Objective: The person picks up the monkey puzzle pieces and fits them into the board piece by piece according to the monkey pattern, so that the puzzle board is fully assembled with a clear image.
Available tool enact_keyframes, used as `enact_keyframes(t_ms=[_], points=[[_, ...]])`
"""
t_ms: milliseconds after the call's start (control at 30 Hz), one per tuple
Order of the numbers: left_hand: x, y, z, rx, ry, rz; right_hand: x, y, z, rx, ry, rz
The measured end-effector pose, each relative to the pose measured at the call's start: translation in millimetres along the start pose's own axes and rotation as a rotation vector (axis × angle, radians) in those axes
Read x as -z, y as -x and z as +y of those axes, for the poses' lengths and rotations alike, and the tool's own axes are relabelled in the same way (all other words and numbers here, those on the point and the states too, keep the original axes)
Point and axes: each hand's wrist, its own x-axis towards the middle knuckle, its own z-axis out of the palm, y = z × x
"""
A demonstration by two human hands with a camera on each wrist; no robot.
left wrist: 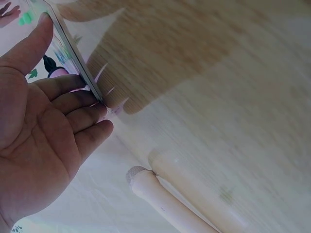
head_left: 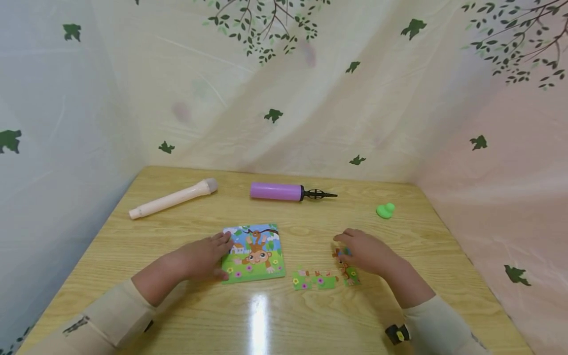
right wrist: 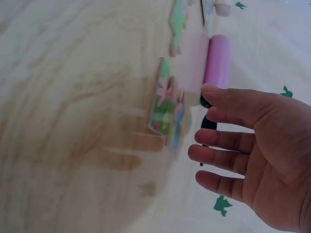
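Note:
A square picture board (head_left: 276,264) with a cartoon monkey lies flat on the table. My left hand (head_left: 201,259) rests at its left side, fingertips on the edge and thumb near the lower corner; in the left wrist view the fingers (left wrist: 80,116) are loosely extended along the thin edge. To the right lie puzzle pieces (head_left: 326,282) with green grass and flowers, in a short row. My right hand (head_left: 368,252) is over further monkey puzzle pieces (head_left: 351,277), partly hiding them. Its fingers (right wrist: 223,158) are spread and relaxed, with nothing between them in the right wrist view.
Behind the board lies a purple hand pump (head_left: 277,192) with a black nozzle. A pale microphone (head_left: 173,198) is at the back left, and a small green toy (head_left: 386,211) at the back right. A leaf-printed cloth (head_left: 230,128) hangs behind the wooden table (head_left: 213,315).

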Motion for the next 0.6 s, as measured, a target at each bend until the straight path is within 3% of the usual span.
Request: enact_keyframes(t_ms=[233,600], points=[[0.0,0.1,0.1,-0.001,-0.007,-0.002,-13.7,-0.3,5.7,-0.047,-0.013,-0.039],[-0.4,-0.6,-0.9,0.003,-0.004,0.0,-16.7,-2.3,1.7,0.039,0.067,0.023]])
